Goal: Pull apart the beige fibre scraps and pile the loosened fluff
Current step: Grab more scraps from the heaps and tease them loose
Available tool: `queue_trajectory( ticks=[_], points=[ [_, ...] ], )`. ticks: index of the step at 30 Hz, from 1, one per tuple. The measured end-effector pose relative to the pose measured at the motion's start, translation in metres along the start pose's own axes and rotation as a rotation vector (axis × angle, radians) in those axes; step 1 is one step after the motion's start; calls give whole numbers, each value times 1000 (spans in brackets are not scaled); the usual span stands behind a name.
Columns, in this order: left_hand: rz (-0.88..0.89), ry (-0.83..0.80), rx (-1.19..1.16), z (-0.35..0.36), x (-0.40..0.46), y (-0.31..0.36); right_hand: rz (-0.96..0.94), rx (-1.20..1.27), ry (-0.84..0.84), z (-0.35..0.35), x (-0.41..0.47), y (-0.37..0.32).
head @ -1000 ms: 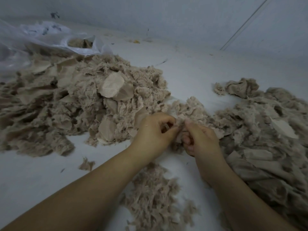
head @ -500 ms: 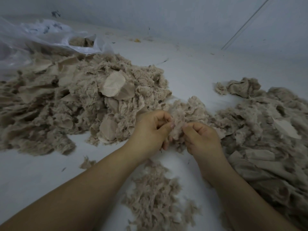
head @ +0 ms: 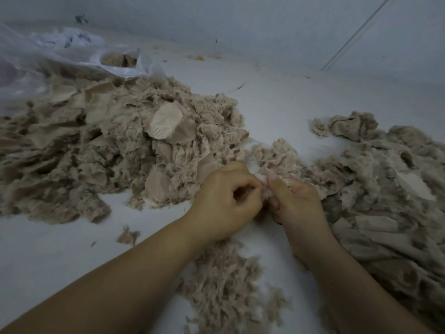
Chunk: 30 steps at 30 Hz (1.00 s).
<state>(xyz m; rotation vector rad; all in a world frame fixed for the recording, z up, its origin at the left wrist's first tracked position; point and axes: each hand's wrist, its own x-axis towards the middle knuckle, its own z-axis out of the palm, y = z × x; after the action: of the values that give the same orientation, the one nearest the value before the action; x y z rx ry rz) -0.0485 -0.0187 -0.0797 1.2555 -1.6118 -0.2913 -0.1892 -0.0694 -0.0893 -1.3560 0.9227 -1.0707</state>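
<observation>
Beige fluff being pinched apart by 2 bare hands on a white surface.

Nearest, a loose fluff pile (head: 224,292) lies under the forearms. Above it, left hand (head: 225,201) and right hand (head: 297,201) sit knuckle to knuckle, each with fingers curled, pinching one fibre scrap (head: 263,182) between them. Beyond spread a big scrap heap (head: 115,150) at left, another heap (head: 385,189) at right, then a clear plastic bag (head: 60,59) by the wall.

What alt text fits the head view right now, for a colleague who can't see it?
Left hand and right hand pinch one beige fibre scrap between them over a white surface. Large beige heaps lie left and right, loosened fluff below the wrists.
</observation>
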Motion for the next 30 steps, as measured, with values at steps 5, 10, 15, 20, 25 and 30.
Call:
queue_trajectory(
  ticks=[5, 10, 15, 20, 25, 30],
  points=[
    [-249, -14, -130, -1, 6, -1, -15, -17, -31, 0, 0, -1],
    [-372, 1, -328, 1, 8, -1, -56, 2, -79, 2, -3, -2],
    [-515, 49, -487, -3, 8, -2, -93, -26, -132, 3, -2, 0],
    [-554, -22, -512, -2, 9, 0, -54, 51, -134, 3, -1, 1],
    [-544, -170, -507, -5, 7, 4, -62, 67, -85, 1, -2, 2],
    [-605, -354, -459, -15, 2, -4, 18, 90, 21, -2, 2, 8]
  ],
)
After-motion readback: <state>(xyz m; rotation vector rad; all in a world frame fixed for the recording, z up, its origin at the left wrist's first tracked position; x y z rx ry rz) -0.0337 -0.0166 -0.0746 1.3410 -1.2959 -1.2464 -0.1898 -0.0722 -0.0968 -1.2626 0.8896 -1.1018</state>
